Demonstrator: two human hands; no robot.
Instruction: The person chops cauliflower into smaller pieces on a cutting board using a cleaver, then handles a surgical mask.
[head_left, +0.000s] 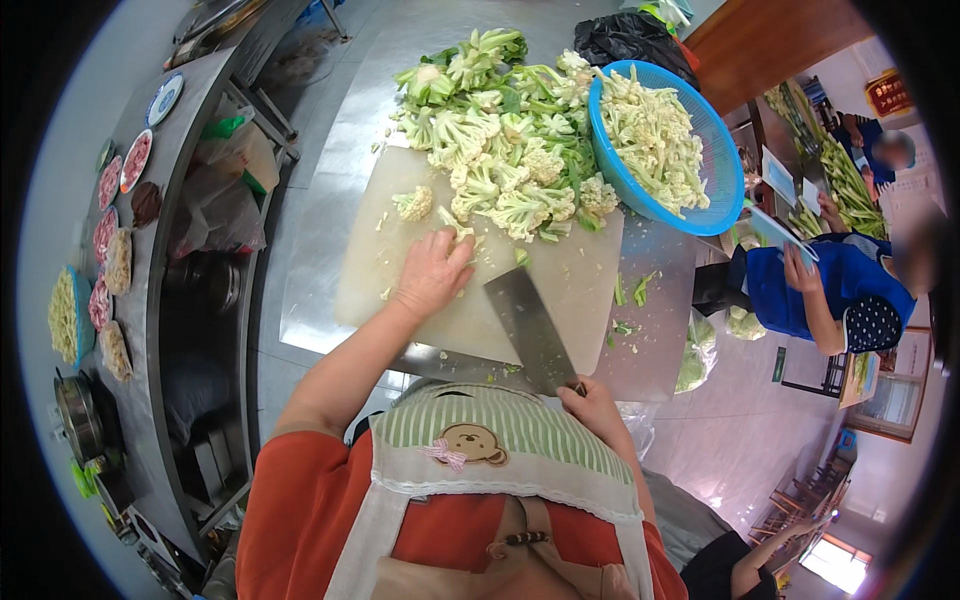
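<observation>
My left hand (433, 276) rests on a pale plastic cutting board (405, 315), its fingers curled over a small cauliflower piece (451, 220) that pokes out past the fingertips. In my right hand (592, 405), near the board's front edge, is the handle of a cleaver (532, 326). Its broad blade lies slanted over the board, apart from my left hand. A loose cauliflower floret (413, 203) sits just beyond my left hand. Behind it, a heap of cauliflower florets and leaves (495, 157) covers the board's far side. Small scraps are scattered around the blade.
A blue plastic basket (637, 196) of cut cauliflower stands at the far right of the steel table (322, 292). Behind it lies a black plastic bag (626, 37). Plates of meat (137, 159) line a steel counter at left. A person in a blue apron (817, 292) stands at right.
</observation>
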